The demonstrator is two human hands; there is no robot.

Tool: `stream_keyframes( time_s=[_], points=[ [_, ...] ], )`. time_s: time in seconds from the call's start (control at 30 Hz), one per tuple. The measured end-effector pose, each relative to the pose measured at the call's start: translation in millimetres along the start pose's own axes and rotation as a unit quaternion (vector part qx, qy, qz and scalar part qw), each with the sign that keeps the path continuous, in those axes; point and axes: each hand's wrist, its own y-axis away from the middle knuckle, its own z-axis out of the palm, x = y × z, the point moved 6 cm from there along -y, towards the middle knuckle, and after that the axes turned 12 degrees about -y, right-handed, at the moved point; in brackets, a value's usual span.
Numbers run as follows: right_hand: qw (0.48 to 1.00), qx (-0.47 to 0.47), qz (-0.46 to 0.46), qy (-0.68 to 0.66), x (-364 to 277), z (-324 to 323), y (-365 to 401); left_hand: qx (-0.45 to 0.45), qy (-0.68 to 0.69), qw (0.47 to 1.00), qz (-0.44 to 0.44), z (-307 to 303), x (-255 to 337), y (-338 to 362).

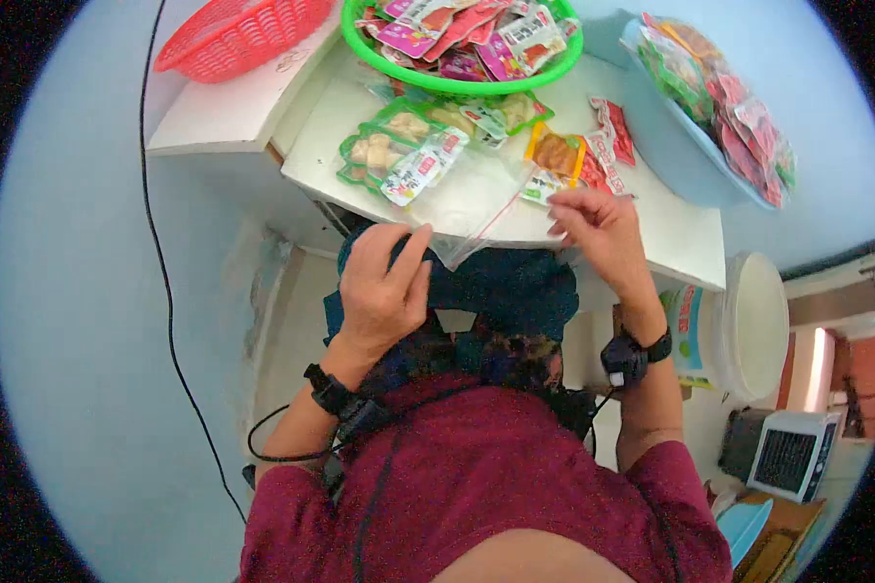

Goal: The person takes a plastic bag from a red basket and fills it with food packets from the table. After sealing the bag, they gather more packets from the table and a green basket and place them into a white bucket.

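Note:
A clear plastic bag (486, 199) with a thin red line near its opening lies at the table's front edge, its corner hanging over. My left hand (384, 287) is beside the bag's left side, fingers bent and apart, with nothing visible in it. My right hand (598, 228) is to the right of the bag, its fingers curled and thumb apart, holding nothing that shows. Behind the bag lie green-edged food packs (374, 151) with a white label. An orange-yellow pack (556, 153) and red-and-white packets (612, 131) lie near my right hand.
A green basket (462, 85) full of purple and red packets stands at the table's back. At right is a blue basin (666, 146) of packets. A red basket (238, 44) sits back left. A white bucket (756, 325) and black cable (156, 238) flank the area.

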Motion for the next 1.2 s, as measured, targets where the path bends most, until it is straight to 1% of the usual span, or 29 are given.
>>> stream_keyframes(
  time_s=[0.03, 0.07, 0.17, 0.2, 0.3, 0.37, 0.5, 0.6, 0.7, 0.8, 0.87, 0.9, 0.93, 1.0, 1.07, 1.1, 1.17, 1.2],
  points=[
    [0.997, 0.034, -0.044, 0.054, -2.2, -8.0, -1.2, 0.007, -0.035, 0.999, 0.017, 0.8, -2.4, 5.4],
    [0.988, 0.068, -0.087, 0.108, -4.8, -13.3, -2.6, -0.016, -0.053, 0.998, 0.034, 6.2, -4.7, 13.0],
    [0.946, 0.083, -0.255, 0.181, -16.1, -2.7, -9.3, -0.04, -0.106, 0.992, 0.055, 9.1, -0.2, 12.4],
    [0.937, 0.075, -0.257, 0.225, -14.3, 3.5, -12.9, -0.03, -0.109, 0.992, 0.054, 11.8, -0.1, 12.3],
    [0.863, 0.063, -0.349, 0.359, -17.6, 25.8, -21.4, 0.002, -0.124, 0.991, 0.058, 26.5, 3.0, 4.9],
    [0.852, 0.049, -0.368, 0.369, -15.3, 34.5, -28.9, 0.029, -0.135, 0.988, 0.071, 32.6, 9.0, -3.3],
    [0.833, 0.027, -0.419, 0.361, -13.2, 37.2, -38.0, 0.021, -0.113, 0.989, 0.092, 42.5, 8.0, -8.9],
    [0.836, 0.015, -0.408, 0.368, -12.5, 30.9, -46.5, -0.001, -0.073, 0.995, 0.073, 37.4, 2.3, -11.8],
    [0.856, 0.045, -0.437, 0.274, -28.6, 28.1, -52.7, 0.029, 0.074, 0.996, -0.042, 19.3, -16.1, -26.2],
    [0.856, 0.053, -0.472, 0.203, -65.1, 38.5, -63.9, 0.085, 0.23, 0.957, -0.156, 1.1, -50.2, -51.7],
    [0.87, 0.043, -0.476, 0.119, -93.3, 49.1, -72.5, 0.089, 0.243, 0.94, -0.223, -26.8, -66.2, -81.5],
    [0.872, 0.036, -0.481, 0.078, -108.4, 53.0, -76.7, 0.107, 0.267, 0.929, -0.235, -39.8, -70.5, -94.6],
    [0.888, 0.03, -0.456, 0.041, -118.9, 56.2, -81.3, 0.126, 0.29, 0.916, -0.245, -52.6, -74.7, -107.5],
    [0.906, 0.018, -0.42, -0.04, -135.3, 60.5, -83.8, 0.18, 0.373, 0.881, -0.227, -72.1, -78.2, -126.3],
    [0.923, -0.003, -0.366, -0.121, -145.2, 64.8, -78.1, 0.198, 0.401, 0.862, -0.238, -80.8, -83.0, -135.8],
    [0.919, -0.007, -0.362, -0.154, -145.5, 65.5, -72.5, 0.207, 0.415, 0.851, -0.246, -85.0, -83.4, -137.0],
    [0.911, -0.015, -0.351, -0.216, -143.0, 64.9, -63.3, 0.179, 0.498, 0.802, -0.277, -82.4, -80.1, -135.5],
    [0.909, -0.021, -0.332, -0.253, -140.1, 63.3, -58.1, 0.164, 0.539, 0.774, -0.291, -80.1, -77.0, -132.4]
  ],
)
